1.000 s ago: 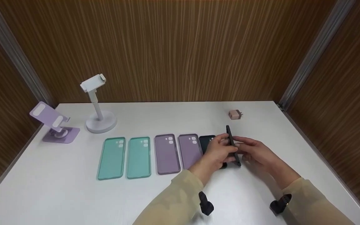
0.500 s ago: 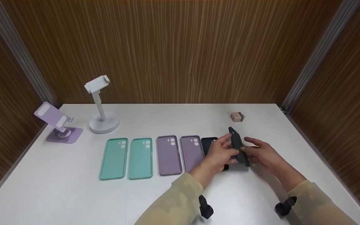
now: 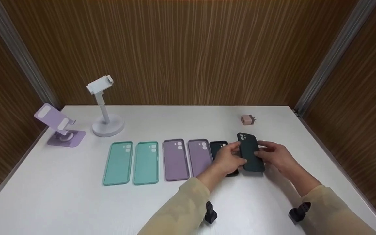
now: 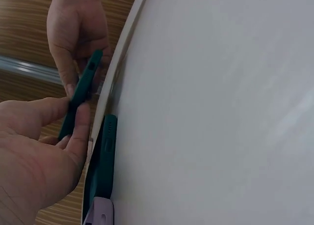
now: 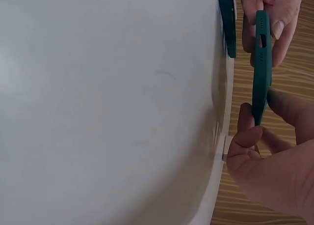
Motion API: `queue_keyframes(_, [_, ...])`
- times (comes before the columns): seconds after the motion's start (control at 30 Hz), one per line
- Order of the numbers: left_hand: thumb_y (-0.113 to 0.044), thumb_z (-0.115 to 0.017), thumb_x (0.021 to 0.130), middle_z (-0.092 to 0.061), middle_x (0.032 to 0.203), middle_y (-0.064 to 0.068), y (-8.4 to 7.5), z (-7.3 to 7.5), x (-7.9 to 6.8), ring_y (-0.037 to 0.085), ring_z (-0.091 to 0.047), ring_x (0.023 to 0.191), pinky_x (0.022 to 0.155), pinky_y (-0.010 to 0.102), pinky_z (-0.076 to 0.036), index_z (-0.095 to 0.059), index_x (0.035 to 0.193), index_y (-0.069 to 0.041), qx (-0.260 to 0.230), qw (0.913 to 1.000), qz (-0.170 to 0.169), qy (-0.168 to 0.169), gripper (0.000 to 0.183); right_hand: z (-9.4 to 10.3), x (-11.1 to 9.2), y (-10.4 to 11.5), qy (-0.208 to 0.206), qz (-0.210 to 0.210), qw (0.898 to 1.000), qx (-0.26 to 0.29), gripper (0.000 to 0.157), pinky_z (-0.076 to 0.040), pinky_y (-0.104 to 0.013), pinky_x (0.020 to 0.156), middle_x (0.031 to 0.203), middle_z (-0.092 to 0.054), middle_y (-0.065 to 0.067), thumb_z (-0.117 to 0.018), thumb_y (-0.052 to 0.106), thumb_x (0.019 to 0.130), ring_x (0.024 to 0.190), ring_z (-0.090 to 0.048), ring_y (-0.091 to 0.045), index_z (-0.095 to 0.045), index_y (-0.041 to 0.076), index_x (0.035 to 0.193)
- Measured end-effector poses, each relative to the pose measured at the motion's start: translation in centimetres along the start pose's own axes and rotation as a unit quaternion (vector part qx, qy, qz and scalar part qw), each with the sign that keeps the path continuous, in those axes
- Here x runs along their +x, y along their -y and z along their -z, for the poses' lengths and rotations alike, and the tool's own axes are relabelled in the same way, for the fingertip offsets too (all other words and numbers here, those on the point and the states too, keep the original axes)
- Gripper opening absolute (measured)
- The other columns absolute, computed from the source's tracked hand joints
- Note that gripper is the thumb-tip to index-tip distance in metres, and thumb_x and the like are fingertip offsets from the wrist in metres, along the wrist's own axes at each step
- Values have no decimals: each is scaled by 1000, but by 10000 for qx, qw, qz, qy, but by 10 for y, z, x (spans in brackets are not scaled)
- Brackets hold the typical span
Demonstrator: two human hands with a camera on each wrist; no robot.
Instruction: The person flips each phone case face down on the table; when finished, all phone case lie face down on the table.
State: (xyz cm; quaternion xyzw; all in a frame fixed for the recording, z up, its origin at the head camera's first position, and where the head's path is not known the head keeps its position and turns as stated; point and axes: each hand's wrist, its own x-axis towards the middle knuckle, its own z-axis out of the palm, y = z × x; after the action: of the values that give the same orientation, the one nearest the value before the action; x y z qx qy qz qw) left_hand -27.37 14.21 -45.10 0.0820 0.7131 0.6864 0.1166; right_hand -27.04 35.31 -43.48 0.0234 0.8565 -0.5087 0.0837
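A dark green phone case (image 3: 250, 153) is held just above the table, its outer back turned up and its camera cutouts at the top left. My left hand (image 3: 227, 160) pinches its left edge, while my right hand (image 3: 277, 158) pinches the right edge between thumb and fingers. Both wrist views show the held case edge-on, with the left hand (image 4: 44, 141) and the right hand (image 5: 274, 166) at opposite sides. Under and beside my left hand lies another dark case (image 3: 215, 147), partly covered, at the right end of a row.
Two purple cases (image 3: 176, 161) and two teal cases (image 3: 117, 164) continue the row leftward. A white phone stand (image 3: 108, 125) and a purple stand (image 3: 67, 138) occupy the back left. Behind the hands sits a pink charger plug (image 3: 247, 119). Wooden panels (image 3: 175, 58) enclose the table.
The held case has turned from nearly edge-on to showing its back face, and has shifted slightly right. My right fingers have closed onto its right edge. The row of cases stays put.
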Motion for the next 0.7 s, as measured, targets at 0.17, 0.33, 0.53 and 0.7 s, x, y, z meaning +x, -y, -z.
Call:
queue_keyframes(0.17, [12, -80, 85, -67, 121, 5, 4, 1, 2, 11, -66, 87, 73, 26, -60, -59, 150, -4, 472, 9986, -217, -115, 70, -2, 5, -1, -57, -27, 9999, -125, 69, -56, -32, 91, 147, -54, -31, -70, 22, 103, 118, -63, -31, -40, -1, 161])
queue_keyframes(0.33, [9, -82, 84, -67, 121, 5, 8, 1, 3, 9, -63, 85, 74, 23, -57, -61, 148, -5, 822, 9960, -266, -235, 69, -4, 8, -1, -75, -45, 9997, -232, 70, -55, -33, 90, 145, -54, -31, -72, 21, 101, 117, -63, -32, -42, -2, 160])
queue_keyframes(0.53, [6, -84, 84, -67, 129, 8, 10, 3, 2, 16, -65, 96, 82, 24, -55, -61, 147, -4, 1186, 9918, -382, -278, 68, -5, 11, -2, -56, -109, 9990, -426, 71, -55, -33, 82, 145, -55, -29, -73, 22, 101, 112, -59, -31, -42, 0, 160])
queue_keyframes(0.7, [5, -86, 81, -68, 126, 8, 12, 2, 2, 15, -65, 95, 86, 24, -53, -62, 144, -3, 1437, 9877, -529, -324, 68, -5, 13, -3, -66, -107, 9983, -568, 71, -54, -37, 90, 144, -57, -28, -74, 23, 100, 118, -59, -33, -42, 0, 160])
